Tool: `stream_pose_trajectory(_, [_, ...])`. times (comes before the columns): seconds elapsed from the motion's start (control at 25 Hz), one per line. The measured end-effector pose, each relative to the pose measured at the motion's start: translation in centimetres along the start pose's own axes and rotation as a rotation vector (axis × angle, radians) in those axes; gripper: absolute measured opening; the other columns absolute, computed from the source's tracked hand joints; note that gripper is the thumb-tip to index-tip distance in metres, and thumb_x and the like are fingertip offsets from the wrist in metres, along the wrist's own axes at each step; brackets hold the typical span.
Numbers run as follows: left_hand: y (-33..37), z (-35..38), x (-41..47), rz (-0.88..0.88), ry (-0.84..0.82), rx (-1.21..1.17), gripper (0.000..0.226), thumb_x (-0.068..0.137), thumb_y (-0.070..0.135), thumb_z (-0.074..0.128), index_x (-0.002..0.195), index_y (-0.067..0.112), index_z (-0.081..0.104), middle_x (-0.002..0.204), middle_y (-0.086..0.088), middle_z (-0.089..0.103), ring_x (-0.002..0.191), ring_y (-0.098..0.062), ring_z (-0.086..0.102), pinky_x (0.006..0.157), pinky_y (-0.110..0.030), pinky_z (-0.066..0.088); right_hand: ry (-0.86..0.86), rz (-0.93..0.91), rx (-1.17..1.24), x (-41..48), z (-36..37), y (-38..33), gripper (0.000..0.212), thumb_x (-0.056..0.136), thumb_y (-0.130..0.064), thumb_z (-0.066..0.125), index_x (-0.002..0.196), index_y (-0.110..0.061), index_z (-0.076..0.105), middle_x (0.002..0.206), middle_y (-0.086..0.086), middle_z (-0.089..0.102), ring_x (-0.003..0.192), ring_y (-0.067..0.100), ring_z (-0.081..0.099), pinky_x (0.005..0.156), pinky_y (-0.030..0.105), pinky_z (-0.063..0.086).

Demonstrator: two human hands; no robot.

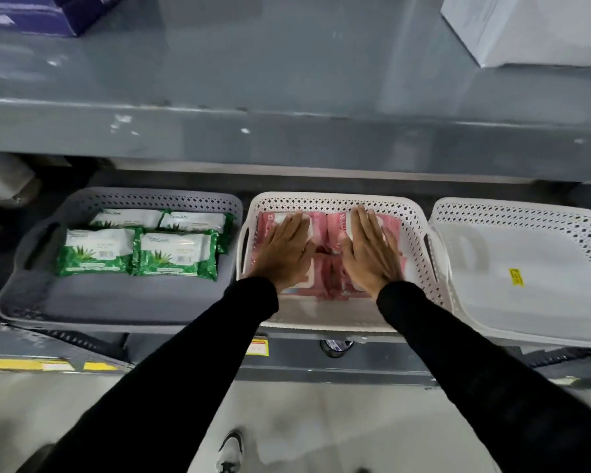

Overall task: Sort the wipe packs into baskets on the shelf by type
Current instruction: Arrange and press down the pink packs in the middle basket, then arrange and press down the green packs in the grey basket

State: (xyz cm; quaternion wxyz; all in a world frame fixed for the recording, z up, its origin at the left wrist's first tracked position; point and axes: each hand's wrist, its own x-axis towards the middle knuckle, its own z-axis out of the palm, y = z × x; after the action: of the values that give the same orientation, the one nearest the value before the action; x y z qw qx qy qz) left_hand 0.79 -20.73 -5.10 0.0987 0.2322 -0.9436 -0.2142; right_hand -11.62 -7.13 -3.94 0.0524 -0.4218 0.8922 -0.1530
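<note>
1. The left hand (282, 254) and right hand (371, 256) lie flat, fingers straight, palms down on the pink wipe packs (325, 268) in the middle basket (413, 240); neither grip closes on anything.
2. The hands cover most of the pink packs, so their count and print are hard to make out.
3. Four green wipe packs (137, 247) fill the far part of the left basket (82, 302); small label text is unreadable.
4. The right basket (526, 285), cut off at the frame edge, shows a yellow sticker (516, 277).
5. Black sleeves (191, 370) hide part of the shelf (321, 367) front.
</note>
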Motion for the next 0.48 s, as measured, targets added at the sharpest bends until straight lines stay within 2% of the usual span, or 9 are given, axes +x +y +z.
stream_pose_trajectory(0.16, [-2.9, -6.1, -2.4, 0.130, 0.231, -0.031, 0.055, 0.103, 0.036, 0.033, 0.151, 0.010, 0.037, 0.160, -0.010, 0.037, 0.149, -0.022, 0.030, 0.125, -0.042, 0.019, 0.223, -0.205, 0.218, -1.4, -1.7, -10.1, 0.056, 0.107, -0.031, 0.034, 0.159, -0.014, 0.019, 0.168, 0.003, 0.020, 0.155, 0.016, 0.015, 0.123, 0.026, 0.008])
stream_pose_trajectory(0.24, [-7.3, -9.1, -5.0, 0.125, 0.288, -0.035, 0.051, 0.102, 0.031, 0.039, 0.147, 0.007, 0.043, 0.156, -0.012, 0.043, 0.146, -0.026, 0.036, 0.123, -0.037, 0.023, 0.284, -0.268, 0.237, -1.2, -0.6, -15.4, 0.056, 0.103, -0.027, 0.044, 0.156, -0.012, 0.030, 0.163, 0.006, 0.033, 0.152, 0.019, 0.027, 0.122, 0.029, 0.020])
stream_pose_trajectory(0.36, [-14.9, -12.7, -8.6, 0.071, 0.292, -0.032, 0.055, 0.095, 0.036, 0.049, 0.140, 0.006, 0.052, 0.145, -0.015, 0.054, 0.135, -0.030, 0.050, 0.116, -0.030, 0.030, 0.226, -0.321, 0.189, -0.4, 2.2, -21.0, 0.062, 0.096, -0.028, 0.056, 0.152, -0.011, 0.037, 0.156, 0.011, 0.044, 0.146, 0.026, 0.039, 0.120, 0.039, 0.030])
stream_pose_trajectory(0.48, [-22.4, -15.5, -11.8, -0.104, 0.166, -0.074, 0.079, 0.075, 0.041, 0.079, 0.142, 0.009, 0.051, 0.148, -0.014, 0.051, 0.137, -0.028, 0.047, 0.116, -0.031, 0.030, 0.048, -0.356, 0.042, 0.0, 5.1, -24.6, 0.075, 0.085, -0.036, 0.070, 0.150, -0.012, 0.041, 0.155, 0.009, 0.046, 0.142, 0.030, 0.044, 0.112, 0.049, 0.040])
